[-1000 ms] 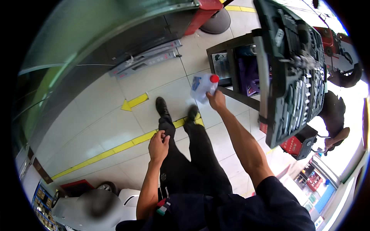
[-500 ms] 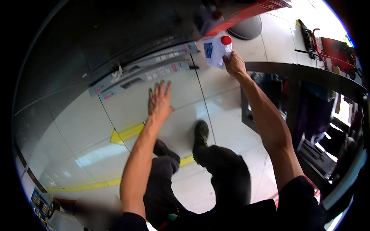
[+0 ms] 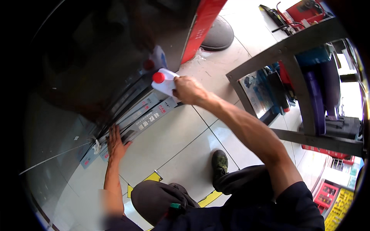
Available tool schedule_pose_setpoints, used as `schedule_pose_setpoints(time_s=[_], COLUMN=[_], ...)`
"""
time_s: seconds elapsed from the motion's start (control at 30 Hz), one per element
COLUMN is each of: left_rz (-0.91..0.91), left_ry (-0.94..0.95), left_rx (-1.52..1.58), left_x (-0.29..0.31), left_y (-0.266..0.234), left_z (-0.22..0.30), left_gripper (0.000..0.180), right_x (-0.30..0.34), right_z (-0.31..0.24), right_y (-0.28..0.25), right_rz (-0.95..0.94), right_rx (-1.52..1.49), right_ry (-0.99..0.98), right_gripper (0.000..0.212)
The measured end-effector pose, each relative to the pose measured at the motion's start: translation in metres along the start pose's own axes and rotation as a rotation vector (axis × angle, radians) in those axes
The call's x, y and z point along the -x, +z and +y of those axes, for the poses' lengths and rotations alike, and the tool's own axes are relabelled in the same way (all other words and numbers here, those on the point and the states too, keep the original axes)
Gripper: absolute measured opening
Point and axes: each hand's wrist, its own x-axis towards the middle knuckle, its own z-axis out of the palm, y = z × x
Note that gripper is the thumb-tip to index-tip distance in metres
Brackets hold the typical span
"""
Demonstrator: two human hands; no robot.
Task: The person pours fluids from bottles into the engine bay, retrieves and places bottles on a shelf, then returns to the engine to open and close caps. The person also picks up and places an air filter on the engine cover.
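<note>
I had crouched lower than a moment before, one knee down on the tiled floor [image 3: 185, 150]. My right hand [image 3: 187, 90] was wrapped tight around a white bottle [image 3: 166, 82] with a red cap [image 3: 158, 77], held out far ahead beside the dark car body [image 3: 96, 57]. My left hand [image 3: 115, 143], up in the air half a second earlier, now lay flat, fingers spread, on the sill strip [image 3: 142, 117] to my left, bracing me. The metal rack [image 3: 293, 77] stood to the right.
</note>
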Motion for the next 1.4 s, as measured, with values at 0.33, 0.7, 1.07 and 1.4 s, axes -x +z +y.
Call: schedule_pose_setpoints(time_s=[0.33,0.7,1.07,1.4], left_rz=[0.177,0.195,-0.036,0.043], left_ry=[0.048,0.13,-0.016,-0.126], left_rx=[0.01,0.018,-0.057,-0.229], left_x=[0.028,-0.024,0.015,0.04], left_y=[0.033,0.027,0.007,-0.046], left_z=[-0.003,0.152,0.132,0.043], left_gripper=[0.099,0.078,0.073,0.073], right_x=[-0.005,0.053,0.046,0.042], right_z=[0.075,0.134,0.141,0.15], right_y=[0.003,-0.046,-0.045,-0.039], right_rz=[-0.101,0.003,-0.006,0.016], right_rx=[-0.16,-0.369,-0.323,-0.287], right_ry=[0.237,0.357,0.35,0.292], right_gripper=[0.024,0.034,0.046,0.046])
